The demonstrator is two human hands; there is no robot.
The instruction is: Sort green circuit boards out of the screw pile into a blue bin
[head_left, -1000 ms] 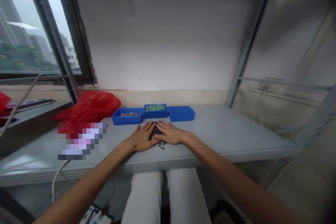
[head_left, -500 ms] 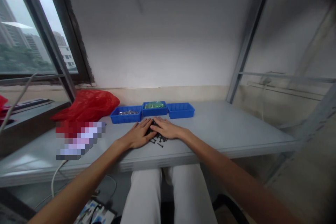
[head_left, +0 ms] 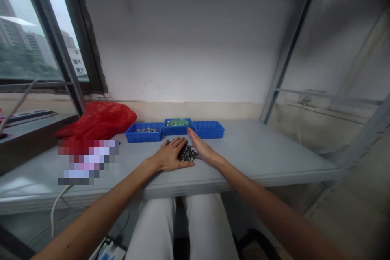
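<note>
A pile of dark screws (head_left: 188,153) lies on the grey tabletop (head_left: 258,150) between my two hands. My left hand (head_left: 172,156) is flat with its fingers spread, and it covers the pile's left side. On the right, my right hand (head_left: 202,148) stands on its edge beside the screws, fingers stretched out and palm turned toward them. Neither hand grips anything. Some screws are hidden under my left fingers.
Behind the hands are three blue bins: a left bin (head_left: 129,136) with silvery metal pieces, a middle bin (head_left: 178,131) with green packets, and a right bin (head_left: 210,133) with nothing visible inside. A red plastic bag (head_left: 103,118) lies at the left, near a cable (head_left: 53,211).
My right hand has lifted off the pile and turned onto its edge at the right. My left hand has shifted slightly right, and more of the screws show between the hands.
</note>
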